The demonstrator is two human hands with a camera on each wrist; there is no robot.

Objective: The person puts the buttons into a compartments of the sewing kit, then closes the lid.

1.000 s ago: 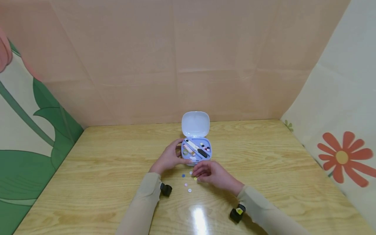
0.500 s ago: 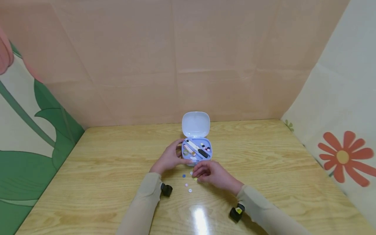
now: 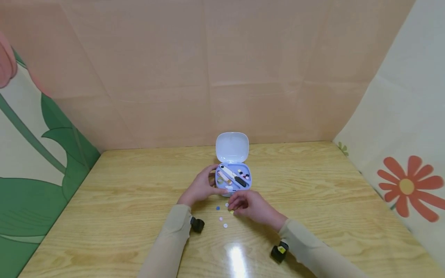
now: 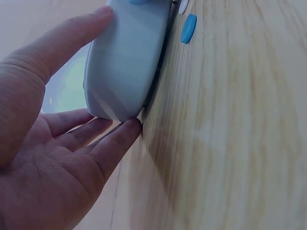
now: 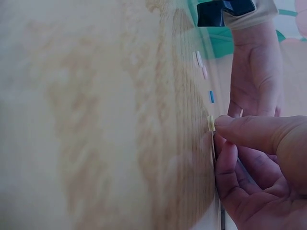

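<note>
A blue sewing box (image 3: 233, 173) stands with its white lid (image 3: 232, 147) raised. My left hand (image 3: 202, 186) holds its left side, the thumb along the front wall and the fingertips behind the corner, as the left wrist view shows. My right hand (image 3: 252, 206) is low over the table in front of the box, fingers loosely curled. Its thumb tip touches a small yellow button (image 5: 211, 123) on the wood, and the index fingertip is close beside it. Nearby lie a blue button (image 3: 218, 208), a pink button (image 3: 220, 219) and two white buttons, one nearer me (image 3: 225, 226).
Inside the box, a white-and-black tool (image 3: 236, 178) crosses diagonally. Several buttons (image 3: 243, 174) fill its right compartment, and small items (image 3: 223, 178) sit at the left. The wooden table (image 3: 139, 193) reaches a pink-beige backdrop (image 3: 205, 77), with printed cloths at both sides.
Both hands and the box hold nearly the same places. The whole scene shifts only very slightly in the head view.
</note>
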